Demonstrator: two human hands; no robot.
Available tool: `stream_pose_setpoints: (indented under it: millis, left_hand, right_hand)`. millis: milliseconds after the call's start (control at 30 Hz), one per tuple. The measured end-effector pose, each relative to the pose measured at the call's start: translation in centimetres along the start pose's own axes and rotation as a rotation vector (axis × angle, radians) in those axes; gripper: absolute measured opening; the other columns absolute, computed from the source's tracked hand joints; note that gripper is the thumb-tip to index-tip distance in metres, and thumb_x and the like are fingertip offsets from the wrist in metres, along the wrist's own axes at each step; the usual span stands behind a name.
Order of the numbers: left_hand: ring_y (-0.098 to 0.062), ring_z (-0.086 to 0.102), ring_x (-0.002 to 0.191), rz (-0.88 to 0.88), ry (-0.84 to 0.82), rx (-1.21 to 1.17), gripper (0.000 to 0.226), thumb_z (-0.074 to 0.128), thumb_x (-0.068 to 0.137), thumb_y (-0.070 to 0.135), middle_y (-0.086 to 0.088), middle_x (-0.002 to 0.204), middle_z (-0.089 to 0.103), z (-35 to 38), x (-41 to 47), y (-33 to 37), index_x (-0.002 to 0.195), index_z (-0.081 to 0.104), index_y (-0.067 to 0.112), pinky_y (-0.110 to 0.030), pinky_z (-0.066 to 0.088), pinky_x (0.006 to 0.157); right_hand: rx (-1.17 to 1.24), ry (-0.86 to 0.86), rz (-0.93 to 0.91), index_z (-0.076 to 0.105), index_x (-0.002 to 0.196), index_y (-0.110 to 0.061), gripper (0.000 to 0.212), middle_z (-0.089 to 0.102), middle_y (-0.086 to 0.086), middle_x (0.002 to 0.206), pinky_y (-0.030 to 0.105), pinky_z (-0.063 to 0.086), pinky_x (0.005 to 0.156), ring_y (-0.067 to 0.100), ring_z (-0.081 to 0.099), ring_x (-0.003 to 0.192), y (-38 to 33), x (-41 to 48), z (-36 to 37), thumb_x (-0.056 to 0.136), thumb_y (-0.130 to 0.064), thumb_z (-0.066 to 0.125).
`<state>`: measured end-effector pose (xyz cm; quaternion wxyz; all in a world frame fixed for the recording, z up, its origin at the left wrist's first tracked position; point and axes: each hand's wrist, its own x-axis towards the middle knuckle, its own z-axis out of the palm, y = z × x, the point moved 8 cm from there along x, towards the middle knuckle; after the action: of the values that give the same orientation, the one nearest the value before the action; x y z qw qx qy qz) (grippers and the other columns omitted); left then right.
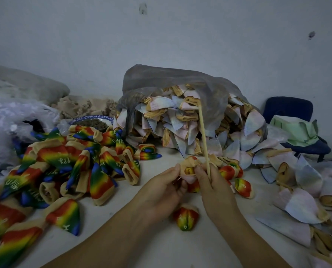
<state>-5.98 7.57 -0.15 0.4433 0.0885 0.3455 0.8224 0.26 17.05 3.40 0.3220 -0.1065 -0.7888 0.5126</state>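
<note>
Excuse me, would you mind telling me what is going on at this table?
A person is working a small cloth piece, pinched between the left hand and the right hand, which also grips a wooden stick. Rainbow print shows in its opening. Pale pieces spill from a grey bag behind; rainbow pieces lie heaped on the left.

Pale grey wall [161, 35] behind, few dark smudges [311, 35] — blue chair [289, 109] at right, dim light.
</note>
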Motion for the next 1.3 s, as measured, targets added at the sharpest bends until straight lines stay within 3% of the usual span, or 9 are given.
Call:
stream_pose_setpoints:
  millis: [233, 333, 500, 667, 833, 1000, 1100, 1200, 1300]
  left_hand:
    - [-0.012, 0.064, 0.094, -0.028, -0.047, 0.143, 0.039, 0.053, 0.091, 0.038, -0.003, 0.109, 0.073, 0.8, -0.2, -0.4, 0.112, 0.073, 0.012, -0.025, 0.044, 0.082]
    - [-0.011, 0.068, 0.093, 0.039, -0.053, 0.269, 0.039, 0.061, 0.088, 0.043, -0.002, 0.099, 0.074, 0.9, -0.2, -0.3, 0.102, 0.068, 0.007, -0.027, 0.046, 0.087]
    - [-0.016, 0.071, 0.084, 0.134, 0.048, 0.286, 0.017, 0.067, 0.083, 0.025, -0.010, 0.082, 0.072, -0.2, 0.0, 0.5, 0.087, 0.061, 0.010, -0.028, 0.050, 0.080]
    - [-0.017, 0.071, 0.080, 0.196, 0.063, 0.214, 0.018, 0.064, 0.083, 0.024, -0.011, 0.079, 0.070, -0.5, 0.2, 0.9, 0.084, 0.060, 0.007, -0.026, 0.055, 0.075]
    - [-0.010, 0.068, 0.065, 0.187, 0.125, 0.274, 0.024, 0.058, 0.093, 0.032, -0.005, 0.070, 0.067, -0.4, 0.2, 1.3, 0.081, 0.057, 0.012, -0.024, 0.051, 0.063]
    - [-0.022, 0.069, 0.102, 0.162, 0.125, 0.266, 0.045, 0.049, 0.100, 0.036, -0.021, 0.113, 0.070, -0.3, 0.3, 1.2, 0.117, 0.061, -0.004, -0.030, 0.049, 0.086]
    - [-0.024, 0.068, 0.107, 0.194, 0.116, 0.298, 0.045, 0.050, 0.100, 0.033, -0.021, 0.114, 0.070, -0.2, 0.2, 1.6, 0.118, 0.062, -0.006, -0.029, 0.049, 0.090]
    - [-0.014, 0.070, 0.097, 0.259, 0.138, 0.409, 0.026, 0.058, 0.096, 0.027, -0.009, 0.108, 0.073, -0.4, 0.0, 2.2, 0.114, 0.068, 0.011, -0.021, 0.053, 0.079]
    - [-0.008, 0.068, 0.104, 0.296, 0.083, 0.604, 0.026, 0.063, 0.092, 0.032, 0.005, 0.111, 0.073, 0.0, -0.3, 2.3, 0.116, 0.069, 0.027, -0.020, 0.054, 0.080]
  right_hand:
    - [0.079, -0.046, 0.091, 0.057, 0.087, -0.037, 0.018, 0.055, -0.026, 0.054, 0.006, 0.034, 0.040, -0.010, 0.049, 0.046, 1.1, -0.2, 0.9, 0.099, -0.035, 0.043]
    - [0.060, -0.045, 0.117, 0.057, 0.089, -0.031, 0.017, 0.055, -0.024, 0.053, 0.008, 0.033, 0.039, -0.009, 0.049, 0.044, 1.4, -0.3, 0.4, 0.099, -0.033, 0.043]
    - [-0.072, -0.021, 0.021, 0.053, 0.082, -0.035, 0.019, 0.059, -0.015, 0.066, 0.009, 0.039, 0.051, -0.006, 0.054, 0.061, 0.3, -0.2, 0.2, 0.098, -0.032, 0.044]
    - [-0.304, 0.037, -0.123, 0.047, 0.083, -0.033, 0.017, 0.054, -0.009, 0.073, 0.017, 0.039, 0.056, 0.002, 0.053, 0.069, -0.5, -0.3, 0.4, 0.098, -0.033, 0.041]
    - [-0.338, 0.077, -0.154, 0.047, 0.084, -0.025, 0.020, 0.052, -0.007, 0.073, 0.029, 0.042, 0.057, 0.008, 0.052, 0.066, -0.8, -0.4, 1.0, 0.098, -0.035, 0.036]
    - [-0.257, 0.015, -0.054, 0.045, 0.081, -0.031, 0.020, 0.058, -0.001, 0.078, 0.030, 0.044, 0.062, 0.011, 0.055, 0.072, -0.5, -0.6, 1.6, 0.098, -0.035, 0.035]
    - [-0.172, -0.025, 0.019, 0.053, 0.092, -0.024, 0.023, 0.061, 0.000, 0.084, 0.031, 0.047, 0.069, 0.012, 0.057, 0.078, 0.1, -0.7, 1.6, 0.099, -0.037, 0.035]
    - [-0.116, -0.019, 0.084, 0.055, 0.094, -0.022, 0.023, 0.058, -0.004, 0.078, 0.026, 0.044, 0.062, 0.010, 0.056, 0.072, 0.6, -0.6, 1.1, 0.100, -0.034, 0.036]
    - [-0.127, -0.011, 0.051, 0.052, 0.099, -0.029, 0.017, 0.060, -0.009, 0.091, 0.022, 0.046, 0.072, 0.002, 0.057, 0.085, 0.3, -0.4, 0.8, 0.100, -0.033, 0.036]
